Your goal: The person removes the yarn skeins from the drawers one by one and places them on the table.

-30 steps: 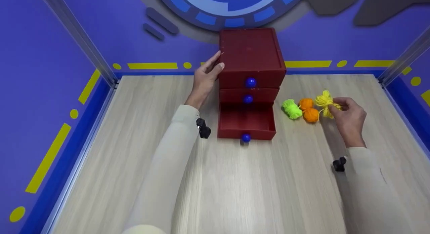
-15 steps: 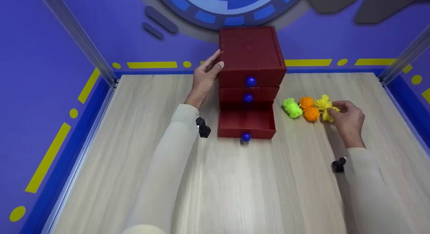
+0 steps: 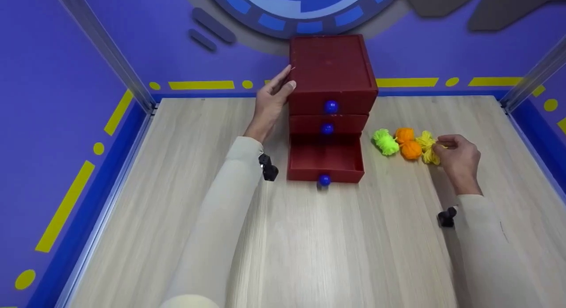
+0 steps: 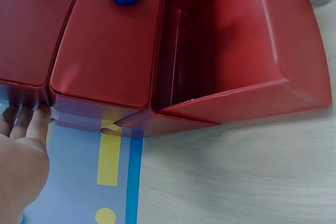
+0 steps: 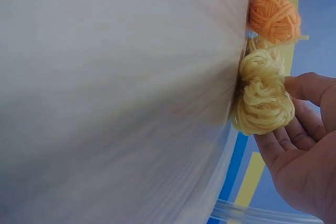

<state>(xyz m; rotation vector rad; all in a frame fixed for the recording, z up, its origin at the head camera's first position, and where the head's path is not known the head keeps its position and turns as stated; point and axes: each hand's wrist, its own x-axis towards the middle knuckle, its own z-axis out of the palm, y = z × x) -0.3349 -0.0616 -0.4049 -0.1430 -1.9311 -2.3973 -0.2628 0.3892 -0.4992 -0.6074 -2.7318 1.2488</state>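
Note:
My left hand (image 3: pixel 269 105) rests against the left side of a dark red drawer cabinet (image 3: pixel 329 62), its fingers extended along the wall. The cabinet's bottom drawer (image 3: pixel 325 159) is pulled out and holds nothing visible; the two drawers above it are closed. To the right, my right hand (image 3: pixel 460 159) pinches the edge of a yellow yarn bundle (image 3: pixel 427 144) that rests on the table. In the right wrist view, the yellow bundle lies between thumb and fingers. Left of it sit an orange yarn bundle (image 3: pixel 409 144) and a lime-green yarn bundle (image 3: pixel 385 142).
Each drawer carries a round blue knob (image 3: pixel 324 180). The light wood table (image 3: pixel 283 246) extends in front of the cabinet. A blue-purple wall (image 3: pixel 212 69) with yellow marks stands close behind it, with more walls at both sides.
My right hand has lowered slightly toward me, and the yellow yarn bundle has come down beside the orange one. The left hand and cabinet have stayed in place.

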